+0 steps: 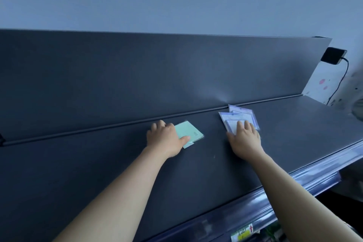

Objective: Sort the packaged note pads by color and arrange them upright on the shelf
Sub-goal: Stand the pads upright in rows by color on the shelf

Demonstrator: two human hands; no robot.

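On a dark shelf (pixel 117 163) the left hand (pixel 164 137) pinches a green note pad (pixel 189 132), the right hand (pixel 244 139) lies flat on fanned purple note pads (pixel 238 117); colours seem separated, none upright.

The left hand (pixel 167 137) covers the left corner of the green pad (pixel 189 131), hiding that side; the print on its face is too small to read; the right hand (pixel 245 139) lies over the near part of the pale pads (pixel 238 116), which are smeared, their number unclear; both forearms and the shelf (pixel 98 163) run off the bottom edge; the label (pixel 242 232) below is blurred and cropped; a grey shape (pixel 357 104) at the right edge is unreadable.
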